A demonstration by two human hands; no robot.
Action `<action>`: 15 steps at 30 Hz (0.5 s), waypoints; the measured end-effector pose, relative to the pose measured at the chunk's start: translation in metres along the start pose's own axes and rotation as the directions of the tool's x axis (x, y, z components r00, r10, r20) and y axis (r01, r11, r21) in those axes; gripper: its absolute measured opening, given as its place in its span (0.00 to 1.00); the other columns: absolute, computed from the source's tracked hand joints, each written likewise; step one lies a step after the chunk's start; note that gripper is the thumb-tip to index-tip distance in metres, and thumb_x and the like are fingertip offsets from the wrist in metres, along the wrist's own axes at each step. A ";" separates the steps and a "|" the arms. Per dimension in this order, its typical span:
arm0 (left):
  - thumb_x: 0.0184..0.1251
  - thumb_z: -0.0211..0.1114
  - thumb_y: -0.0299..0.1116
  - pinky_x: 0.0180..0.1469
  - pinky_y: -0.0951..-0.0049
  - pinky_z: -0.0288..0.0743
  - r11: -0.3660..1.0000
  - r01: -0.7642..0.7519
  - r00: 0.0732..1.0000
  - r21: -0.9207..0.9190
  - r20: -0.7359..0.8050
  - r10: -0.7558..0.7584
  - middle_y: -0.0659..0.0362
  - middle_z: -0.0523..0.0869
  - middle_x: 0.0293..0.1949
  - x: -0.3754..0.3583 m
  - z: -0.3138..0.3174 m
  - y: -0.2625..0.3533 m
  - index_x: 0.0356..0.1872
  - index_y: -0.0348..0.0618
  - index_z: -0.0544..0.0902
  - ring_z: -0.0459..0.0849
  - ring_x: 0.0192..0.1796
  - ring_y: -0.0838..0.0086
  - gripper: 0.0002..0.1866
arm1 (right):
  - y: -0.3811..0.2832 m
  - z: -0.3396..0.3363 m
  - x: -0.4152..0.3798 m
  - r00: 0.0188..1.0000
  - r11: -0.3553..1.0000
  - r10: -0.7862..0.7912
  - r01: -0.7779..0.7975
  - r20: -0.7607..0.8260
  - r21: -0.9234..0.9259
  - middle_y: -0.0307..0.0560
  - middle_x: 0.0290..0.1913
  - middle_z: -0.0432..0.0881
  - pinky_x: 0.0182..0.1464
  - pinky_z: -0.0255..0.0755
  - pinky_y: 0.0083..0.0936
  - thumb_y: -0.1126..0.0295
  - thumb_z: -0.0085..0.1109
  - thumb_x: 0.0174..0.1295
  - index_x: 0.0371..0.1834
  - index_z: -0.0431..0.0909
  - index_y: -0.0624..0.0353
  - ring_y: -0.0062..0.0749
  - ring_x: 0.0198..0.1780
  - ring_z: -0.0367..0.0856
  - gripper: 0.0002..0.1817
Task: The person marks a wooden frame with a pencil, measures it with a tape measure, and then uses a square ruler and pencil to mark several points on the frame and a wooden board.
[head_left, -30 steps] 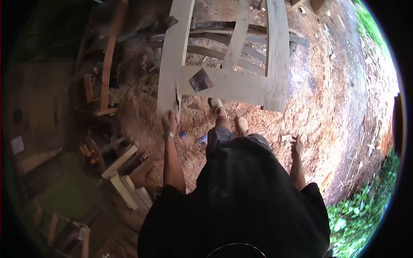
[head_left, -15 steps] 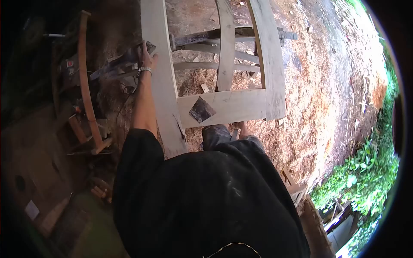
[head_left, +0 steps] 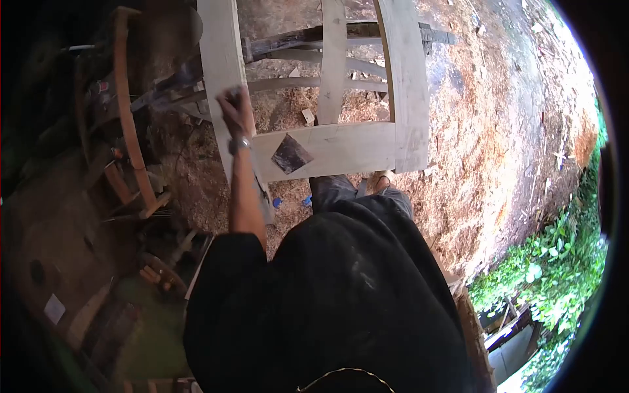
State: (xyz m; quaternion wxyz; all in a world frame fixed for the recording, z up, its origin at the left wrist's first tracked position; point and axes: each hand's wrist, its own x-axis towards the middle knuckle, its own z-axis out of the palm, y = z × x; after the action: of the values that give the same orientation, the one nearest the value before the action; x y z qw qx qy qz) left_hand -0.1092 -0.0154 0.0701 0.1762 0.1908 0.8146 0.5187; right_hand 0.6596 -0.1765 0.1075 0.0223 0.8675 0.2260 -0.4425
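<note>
My left hand (head_left: pixel 237 110), blurred by motion, is closed around a small dark piece above the left board of a pale wooden frame (head_left: pixel 219 52). A watch or bracelet (head_left: pixel 239 143) circles the wrist. Close to the hand, a dark square sheet (head_left: pixel 292 154) lies turned like a diamond on the frame's near crosspiece (head_left: pixel 357 145). The frame also has a middle slat (head_left: pixel 333 72) and a wide right board (head_left: pixel 409 85). My right hand is out of view.
Dark beams (head_left: pixel 314 38) run crosswise under the frame. Wood shavings (head_left: pixel 458 196) cover the ground. At left stands a reddish wooden frame (head_left: pixel 131 124) in shadow. Blue bits (head_left: pixel 277 202) lie near my legs. Green plants (head_left: pixel 544 262) grow at right.
My left hand has come nearer along the left board and shifted right, from its outer edge to over its face. The view has shifted slightly.
</note>
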 end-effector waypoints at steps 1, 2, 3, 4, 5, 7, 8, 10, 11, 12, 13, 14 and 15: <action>0.71 0.69 0.55 0.40 0.65 0.80 0.995 0.056 0.994 -0.080 0.097 -0.048 0.56 0.84 0.35 -0.040 0.009 0.001 0.49 0.42 0.76 0.85 0.36 0.67 0.25 | -0.009 -0.009 0.015 1.000 0.999 -0.016 0.016 0.006 -0.027 0.49 0.32 0.87 0.25 0.71 0.26 0.50 0.62 0.70 0.49 0.88 0.59 0.27 0.24 0.77 0.22; 0.73 0.65 0.54 0.37 0.67 0.79 0.977 0.145 0.967 -0.156 0.230 -0.107 0.57 0.84 0.35 -0.085 0.019 -0.001 0.48 0.44 0.77 0.84 0.35 0.70 0.22 | -0.019 -0.017 0.035 0.999 0.999 -0.029 0.030 0.016 -0.021 0.49 0.33 0.87 0.26 0.71 0.26 0.50 0.62 0.70 0.49 0.88 0.59 0.28 0.24 0.78 0.23; 0.76 0.62 0.53 0.35 0.69 0.79 0.942 0.252 0.916 -0.220 0.367 -0.160 0.58 0.84 0.35 -0.131 0.031 -0.001 0.46 0.45 0.78 0.84 0.34 0.72 0.20 | -0.032 -0.027 0.059 0.999 0.999 -0.046 0.045 0.026 0.022 0.49 0.33 0.88 0.26 0.72 0.26 0.49 0.62 0.70 0.49 0.88 0.60 0.28 0.24 0.78 0.23; 0.79 0.58 0.52 0.33 0.71 0.79 0.889 0.373 0.853 -0.265 0.476 -0.216 0.59 0.84 0.35 -0.175 0.046 0.002 0.44 0.46 0.78 0.83 0.33 0.75 0.18 | -0.047 -0.034 0.086 0.998 0.990 -0.056 0.050 0.039 0.135 0.41 0.27 0.81 0.14 0.53 0.22 0.54 0.64 0.71 0.47 0.87 0.57 0.16 0.14 0.65 0.17; 0.82 0.55 0.51 0.30 0.72 0.78 0.829 0.477 0.789 -0.293 0.559 -0.256 0.60 0.84 0.35 -0.215 0.063 0.012 0.43 0.48 0.79 0.83 0.31 0.77 0.18 | -0.069 -0.043 0.105 0.991 0.983 -0.121 0.111 0.060 0.146 0.41 0.27 0.82 0.13 0.53 0.21 0.54 0.65 0.71 0.47 0.87 0.58 0.16 0.14 0.65 0.18; 0.80 0.57 0.50 0.30 0.70 0.80 0.680 0.653 0.684 -0.333 0.646 -0.340 0.60 0.84 0.32 -0.287 0.110 0.029 0.41 0.46 0.80 0.84 0.30 0.74 0.18 | -0.115 -0.066 0.149 0.963 0.960 -0.259 0.248 0.072 0.131 0.40 0.25 0.81 0.14 0.52 0.19 0.52 0.67 0.70 0.45 0.88 0.59 0.14 0.14 0.64 0.19; 0.79 0.58 0.50 0.30 0.69 0.81 0.661 0.668 0.662 -0.341 0.678 -0.320 0.59 0.85 0.31 -0.317 0.136 0.027 0.40 0.45 0.80 0.85 0.30 0.73 0.18 | -0.129 -0.077 0.187 0.925 0.924 -0.366 0.347 0.101 0.161 0.39 0.23 0.81 0.18 0.54 0.21 0.51 0.67 0.70 0.42 0.89 0.60 0.14 0.16 0.64 0.20; 0.79 0.58 0.50 0.30 0.69 0.82 0.606 0.706 0.660 -0.366 0.650 -0.376 0.58 0.87 0.33 -0.374 0.199 0.006 0.43 0.43 0.81 0.88 0.33 0.71 0.18 | -0.171 -0.109 0.245 0.836 0.849 -0.524 0.527 0.165 0.029 0.37 0.25 0.80 0.18 0.54 0.20 0.49 0.62 0.73 0.46 0.88 0.59 0.15 0.17 0.63 0.22; 0.79 0.58 0.49 0.31 0.68 0.83 0.541 0.746 0.635 -0.388 0.658 -0.404 0.57 0.88 0.35 -0.396 0.227 0.015 0.44 0.42 0.81 0.88 0.34 0.70 0.19 | -0.191 -0.130 0.266 0.801 0.817 -0.565 0.577 0.200 -0.001 0.36 0.25 0.81 0.21 0.56 0.22 0.48 0.64 0.72 0.44 0.88 0.61 0.16 0.18 0.63 0.23; 0.80 0.58 0.49 0.31 0.68 0.83 0.473 0.781 0.610 -0.409 0.665 -0.432 0.56 0.89 0.36 -0.418 0.256 0.025 0.46 0.42 0.82 0.89 0.35 0.69 0.19 | -0.205 -0.156 0.275 0.787 0.779 -0.585 0.612 0.196 -0.136 0.40 0.25 0.81 0.24 0.60 0.26 0.46 0.63 0.71 0.42 0.88 0.62 0.20 0.20 0.68 0.25; 0.80 0.58 0.49 0.31 0.67 0.84 0.364 0.824 0.563 -0.434 0.695 -0.447 0.55 0.89 0.38 -0.435 0.281 0.050 0.48 0.41 0.82 0.90 0.36 0.68 0.19 | -0.225 -0.187 0.274 0.771 0.725 -0.607 0.636 0.190 -0.264 0.44 0.25 0.82 0.27 0.64 0.29 0.45 0.62 0.71 0.40 0.88 0.64 0.25 0.23 0.72 0.27; 0.80 0.57 0.48 0.32 0.66 0.84 0.256 0.851 0.526 -0.459 0.729 -0.439 0.54 0.90 0.40 -0.440 0.303 0.080 0.50 0.41 0.82 0.90 0.36 0.67 0.19 | -0.249 -0.207 0.279 0.744 0.652 -0.644 0.656 0.179 -0.381 0.48 0.25 0.83 0.30 0.68 0.33 0.44 0.62 0.71 0.38 0.88 0.65 0.30 0.25 0.77 0.29; 0.81 0.56 0.47 0.33 0.68 0.83 0.226 0.860 0.510 -0.458 0.786 -0.349 0.55 0.90 0.41 -0.443 0.319 0.118 0.51 0.43 0.83 0.90 0.37 0.67 0.18 | -0.252 -0.229 0.304 0.662 0.612 -0.738 0.739 0.131 -0.281 0.51 0.25 0.83 0.35 0.71 0.36 0.43 0.60 0.70 0.37 0.89 0.65 0.33 0.30 0.81 0.30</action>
State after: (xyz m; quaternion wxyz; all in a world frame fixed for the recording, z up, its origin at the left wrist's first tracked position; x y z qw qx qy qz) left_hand 0.4442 0.0600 0.0891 0.6552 -0.1354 0.3859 0.6351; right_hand 0.8832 0.2169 0.0505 -0.0253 0.6820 0.6292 -0.3721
